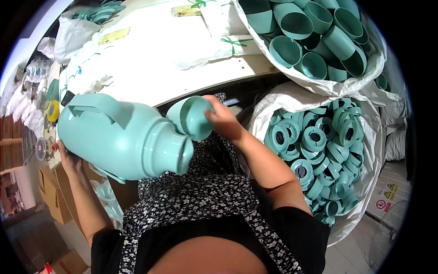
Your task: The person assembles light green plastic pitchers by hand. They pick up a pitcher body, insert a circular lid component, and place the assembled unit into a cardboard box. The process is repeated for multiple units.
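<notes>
A large teal plastic flask body [121, 137] with a moulded handle lies on its side above my lap, its open neck pointing right. My left hand [66, 155] grips it from underneath at its base, mostly hidden behind the body. My right hand [223, 119] holds a teal plastic cup-shaped cap [191, 117] just beside the neck opening, its hollow side facing the camera. The cap is close to the neck; whether they touch I cannot tell.
A white sack [292, 98] at my right holds several teal ring-shaped collars [315, 137]. Another sack [365, 80] above it is full of teal cups [296, 23]. White tied bags [155, 50] lie on the surface ahead. Cardboard boxes [52, 192] stand at lower left.
</notes>
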A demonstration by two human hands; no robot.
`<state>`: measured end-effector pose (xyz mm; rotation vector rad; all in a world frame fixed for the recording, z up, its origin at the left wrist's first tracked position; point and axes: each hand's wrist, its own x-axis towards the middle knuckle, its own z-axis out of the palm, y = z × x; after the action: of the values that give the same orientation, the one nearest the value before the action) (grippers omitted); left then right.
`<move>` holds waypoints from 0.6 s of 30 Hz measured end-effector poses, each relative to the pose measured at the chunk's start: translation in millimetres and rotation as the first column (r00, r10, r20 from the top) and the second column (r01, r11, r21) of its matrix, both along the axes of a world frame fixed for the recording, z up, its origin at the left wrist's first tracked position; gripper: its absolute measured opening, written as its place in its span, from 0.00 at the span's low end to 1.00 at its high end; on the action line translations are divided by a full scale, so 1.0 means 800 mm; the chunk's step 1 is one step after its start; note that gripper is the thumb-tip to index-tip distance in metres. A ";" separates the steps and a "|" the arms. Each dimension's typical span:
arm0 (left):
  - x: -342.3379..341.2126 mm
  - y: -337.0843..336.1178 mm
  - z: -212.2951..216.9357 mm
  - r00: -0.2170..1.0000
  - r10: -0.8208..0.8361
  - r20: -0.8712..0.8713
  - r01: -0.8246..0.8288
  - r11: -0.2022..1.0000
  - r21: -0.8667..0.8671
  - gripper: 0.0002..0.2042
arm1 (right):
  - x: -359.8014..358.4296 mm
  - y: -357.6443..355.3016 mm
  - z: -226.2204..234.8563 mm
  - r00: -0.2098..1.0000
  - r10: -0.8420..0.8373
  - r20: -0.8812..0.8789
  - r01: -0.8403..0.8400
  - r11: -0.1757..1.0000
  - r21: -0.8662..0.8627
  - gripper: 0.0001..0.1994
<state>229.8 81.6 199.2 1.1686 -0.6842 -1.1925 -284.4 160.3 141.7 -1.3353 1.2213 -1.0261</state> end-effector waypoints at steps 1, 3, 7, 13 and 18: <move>-0.002 0.009 0.000 1.000 0.009 0.011 -0.009 1.000 -0.001 0.26 | 0.004 -0.002 0.031 0.995 0.093 0.036 -0.094 0.995 0.030 0.18; -0.001 0.023 0.016 0.994 0.063 -0.088 -0.062 0.998 0.018 0.25 | 0.010 0.001 0.059 0.913 0.275 0.302 -0.340 0.921 0.190 0.18; 0.050 0.055 0.016 0.990 0.007 -0.140 -0.012 0.999 -0.032 0.25 | 0.079 -0.005 -0.013 0.786 0.618 -0.004 -0.607 0.774 0.180 0.20; 0.026 0.033 0.015 0.987 -0.016 -0.157 0.008 0.999 -0.045 0.28 | 0.035 0.018 -0.010 0.848 0.321 0.422 -0.471 0.821 0.321 0.22; 0.034 -0.007 0.020 0.984 -0.150 0.092 0.165 0.970 -0.179 0.26 | -0.146 0.001 0.029 0.808 -0.558 0.190 0.566 0.824 0.012 0.17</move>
<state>257.4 76.1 215.1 1.0220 -0.9425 -1.1915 -401.1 161.2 164.9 -0.8859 1.4955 -1.5678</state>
